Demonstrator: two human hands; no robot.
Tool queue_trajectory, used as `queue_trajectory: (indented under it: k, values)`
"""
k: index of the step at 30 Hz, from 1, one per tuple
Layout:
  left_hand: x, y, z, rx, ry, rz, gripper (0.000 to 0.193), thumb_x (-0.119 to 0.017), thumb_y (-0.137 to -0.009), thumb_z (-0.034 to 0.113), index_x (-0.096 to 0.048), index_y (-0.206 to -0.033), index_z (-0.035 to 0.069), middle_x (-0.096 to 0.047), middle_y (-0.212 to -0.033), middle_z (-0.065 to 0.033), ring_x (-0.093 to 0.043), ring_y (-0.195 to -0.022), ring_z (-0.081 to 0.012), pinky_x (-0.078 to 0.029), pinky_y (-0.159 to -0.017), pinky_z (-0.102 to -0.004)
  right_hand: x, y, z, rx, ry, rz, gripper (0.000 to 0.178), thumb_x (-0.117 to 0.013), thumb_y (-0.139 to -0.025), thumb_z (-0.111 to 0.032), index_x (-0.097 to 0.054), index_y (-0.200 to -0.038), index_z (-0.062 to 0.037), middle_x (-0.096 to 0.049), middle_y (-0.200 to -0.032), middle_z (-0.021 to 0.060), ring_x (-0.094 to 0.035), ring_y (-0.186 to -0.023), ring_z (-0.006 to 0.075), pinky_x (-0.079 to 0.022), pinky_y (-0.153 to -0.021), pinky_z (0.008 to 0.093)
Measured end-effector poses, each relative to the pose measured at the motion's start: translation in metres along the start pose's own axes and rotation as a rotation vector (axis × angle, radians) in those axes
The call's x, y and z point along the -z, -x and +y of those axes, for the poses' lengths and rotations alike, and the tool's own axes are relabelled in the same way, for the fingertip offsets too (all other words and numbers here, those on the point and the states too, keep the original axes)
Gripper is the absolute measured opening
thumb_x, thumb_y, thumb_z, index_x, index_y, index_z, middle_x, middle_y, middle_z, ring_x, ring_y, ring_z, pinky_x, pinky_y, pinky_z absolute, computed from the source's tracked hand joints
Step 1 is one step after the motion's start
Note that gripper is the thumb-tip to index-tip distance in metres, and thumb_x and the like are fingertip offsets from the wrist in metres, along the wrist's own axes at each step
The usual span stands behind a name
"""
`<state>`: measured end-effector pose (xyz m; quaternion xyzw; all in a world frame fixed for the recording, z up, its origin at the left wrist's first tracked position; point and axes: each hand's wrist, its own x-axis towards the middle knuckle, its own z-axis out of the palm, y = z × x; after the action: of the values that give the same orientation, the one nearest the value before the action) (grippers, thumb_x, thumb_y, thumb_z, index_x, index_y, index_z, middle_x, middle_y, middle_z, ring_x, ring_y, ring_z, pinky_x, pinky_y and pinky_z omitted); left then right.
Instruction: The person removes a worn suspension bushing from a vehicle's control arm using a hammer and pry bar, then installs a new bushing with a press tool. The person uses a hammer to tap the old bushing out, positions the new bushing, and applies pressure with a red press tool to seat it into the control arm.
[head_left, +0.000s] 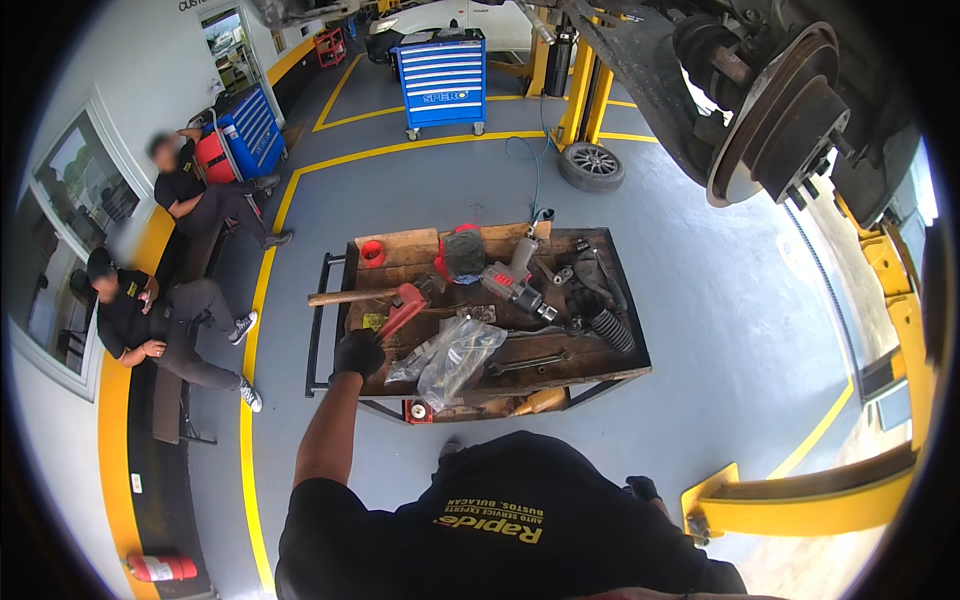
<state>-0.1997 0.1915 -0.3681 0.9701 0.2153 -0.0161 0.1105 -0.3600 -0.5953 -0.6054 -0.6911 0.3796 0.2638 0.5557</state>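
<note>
Here, in the head view, dark-gloved left hand (358,355) at eight o'clock from centre, closed on the handle of a red wrench (404,308) at nine, over a cluttered trolley (629,300), right hand (643,488) between four and five, grip unclear.

Left, I see a white wall (160,72), window (85,178) and bench (168,408); far off, a blue cabinet (443,82) on grey floor (720,290).

The pipe wrench (404,309) is red, the left glove (358,355) black, the wheeled cabinet (443,82) blue (white-striped, too).
</note>
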Motion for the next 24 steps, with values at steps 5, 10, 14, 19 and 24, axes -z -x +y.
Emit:
queue_trajectory:
  k: [5, 10, 14, 19, 24]
  values:
    - [0.006, 0.050, 0.047, 0.076, 0.495, 0.364, 0.015, -0.072, -0.082, 0.016, -0.069, -0.089, 0.003, -0.071, -0.078, -0.0199, -0.071, -0.074, -0.0348, -0.055, -0.068, -0.0487, -0.041, 0.010, -0.085, 0.257, 0.024, -0.019, 0.020, -0.059, -0.097, -0.015, -0.071, -0.105, -0.0017, -0.073, -0.086, 0.0131, -0.070, -0.071, 0.0222, -0.058, -0.062, 0.0375]
    - [0.013, 0.060, 0.127, 0.038, 1.343, 0.354, 0.017, -0.075, -0.085, 0.004, -0.058, -0.086, 0.005, -0.059, -0.068, 0.0000, -0.057, -0.059, -0.0148, -0.047, -0.055, -0.0354, -0.137, 0.085, -0.266, 1.020, 0.219, -0.212, 0.019, -0.061, -0.102, -0.008, -0.070, -0.118, -0.0019, -0.073, -0.095, 0.0084, -0.070, -0.085, 0.0164, -0.058, -0.076, 0.0305]
    - [0.025, 0.063, 0.177, -0.026, 1.573, 0.115, 0.016, -0.071, -0.089, 0.001, -0.058, -0.094, 0.008, -0.055, -0.072, 0.0037, -0.053, -0.060, -0.0083, -0.043, -0.054, -0.0275, -0.232, 0.174, -0.375, 1.364, 0.302, -0.646, 0.040, -0.074, -0.097, -0.010, -0.060, -0.133, 0.0001, -0.074, -0.112, 0.0134, -0.072, -0.092, 0.0190, -0.057, -0.082, 0.0337]
    - [0.058, 0.047, 0.221, -0.466, 1.573, 0.044, 0.022, -0.062, -0.089, -0.005, -0.058, -0.107, 0.006, -0.059, -0.091, -0.0030, -0.058, -0.074, -0.0118, -0.048, -0.065, -0.0272, -0.331, 0.228, -0.417, 1.341, 0.315, -0.929, 0.068, -0.078, -0.093, -0.010, -0.041, -0.150, -0.0018, -0.069, -0.118, 0.0118, -0.070, -0.101, 0.0170, -0.056, -0.086, 0.0336]
    - [0.109, 0.017, 0.215, -0.949, 1.059, -0.148, 0.037, -0.063, -0.092, 0.003, -0.060, -0.129, 0.000, -0.063, -0.113, -0.0116, -0.066, -0.096, -0.0216, -0.054, -0.085, -0.0371, -0.351, 0.226, -0.427, 1.308, -0.012, -0.965, 0.058, -0.082, -0.088, -0.008, -0.050, -0.137, -0.0037, -0.065, -0.104, 0.0038, -0.063, -0.093, 0.0115, -0.055, -0.080, 0.0340]
